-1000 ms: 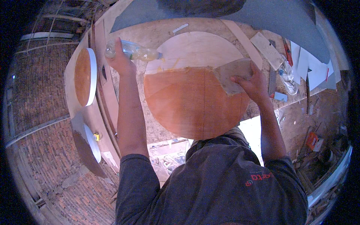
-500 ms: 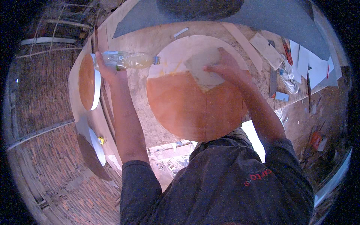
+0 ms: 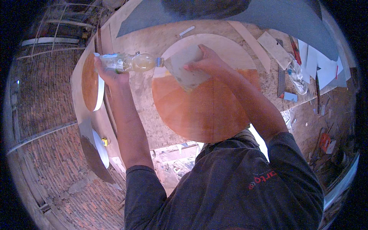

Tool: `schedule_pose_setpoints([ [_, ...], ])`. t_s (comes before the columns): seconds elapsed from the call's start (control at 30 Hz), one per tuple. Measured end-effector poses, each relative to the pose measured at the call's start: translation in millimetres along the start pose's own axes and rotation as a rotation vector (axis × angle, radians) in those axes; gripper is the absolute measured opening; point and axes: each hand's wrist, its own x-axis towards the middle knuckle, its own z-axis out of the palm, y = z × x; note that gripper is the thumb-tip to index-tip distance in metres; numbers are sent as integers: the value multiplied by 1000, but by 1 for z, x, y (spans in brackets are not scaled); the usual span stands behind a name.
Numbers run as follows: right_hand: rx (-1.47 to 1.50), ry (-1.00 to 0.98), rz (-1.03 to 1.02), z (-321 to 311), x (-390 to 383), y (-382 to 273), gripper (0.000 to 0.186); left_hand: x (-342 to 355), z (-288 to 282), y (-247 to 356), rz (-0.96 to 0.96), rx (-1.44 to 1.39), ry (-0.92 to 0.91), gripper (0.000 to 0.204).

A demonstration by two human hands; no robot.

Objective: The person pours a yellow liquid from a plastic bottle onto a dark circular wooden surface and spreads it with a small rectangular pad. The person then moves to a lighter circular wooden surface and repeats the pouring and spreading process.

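Note:
My left hand (image 3: 112, 76) is closed round the base end of a clear plastic bottle (image 3: 141, 62), held on its side. Cloudy, yellowish liquid shows inside it, and its blue-capped end points right. A thin, pale, four-cornered spreader sheet (image 3: 183, 66) is pinched in my right hand (image 3: 207, 63). The sheet lies over a large round board (image 3: 203, 111), its left corner close by the bottle's cap. The board's near part is orange-brown and its far part pale. Whether the cap end is open cannot be made out.
Wooden strips (image 3: 249, 46), a flat board piece (image 3: 274, 50), a crumpled clear plastic bag (image 3: 298, 76) and white sheets (image 3: 326, 76) lie on the right of the worktable (image 3: 134, 99). Another brown disc (image 3: 90, 82) with a white edge and a yellow tape measure (image 3: 105, 142) are at left.
My right hand has moved left across the round board with the spreader sheet, bringing it close to the bottle's cap. The bottle has stayed nearly in place.

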Motion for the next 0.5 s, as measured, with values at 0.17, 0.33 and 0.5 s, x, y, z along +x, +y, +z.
schedule_pose_setpoints([
  [0.17,39,22,-48,3,-3,-6,84,-8,1,0,-32,-7,-40,58],
  [0.33,-305,169,-41,6,-17,-23,97,1,-19,0,-101,-62,12,65],
  [0.5,-576,197,125,-15,-11,-45,96,-6,-40,21,-53,-18,138,72],
])
